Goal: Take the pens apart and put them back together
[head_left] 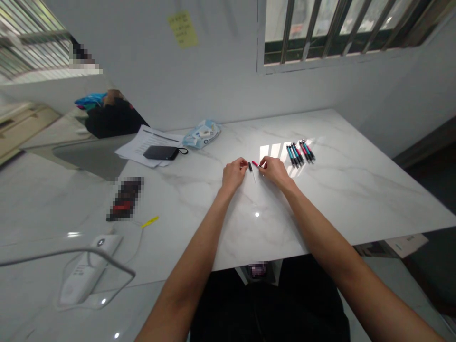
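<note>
On the white marbled table (242, 242), a thin pen refill with a black end piece (251, 167) lies between the hands. My right hand (272, 169) pinches a red pen part (255, 164) with a dark section near the fingertips. Just left of the black piece is my left hand (235, 172), its fingers closed together; what they hold, if anything, is too small to make out. Several pens (300, 153) in blue and red with black parts lie side by side to the right, beyond my right hand.
Toward the back left are papers (137, 146), a black pouch with a strap (160, 152) and a blue-white packet (202, 134). A yellow strip (150, 222) and a white power strip (89, 270) sit at the left. The wall (228, 90) borders the table's back edge.
</note>
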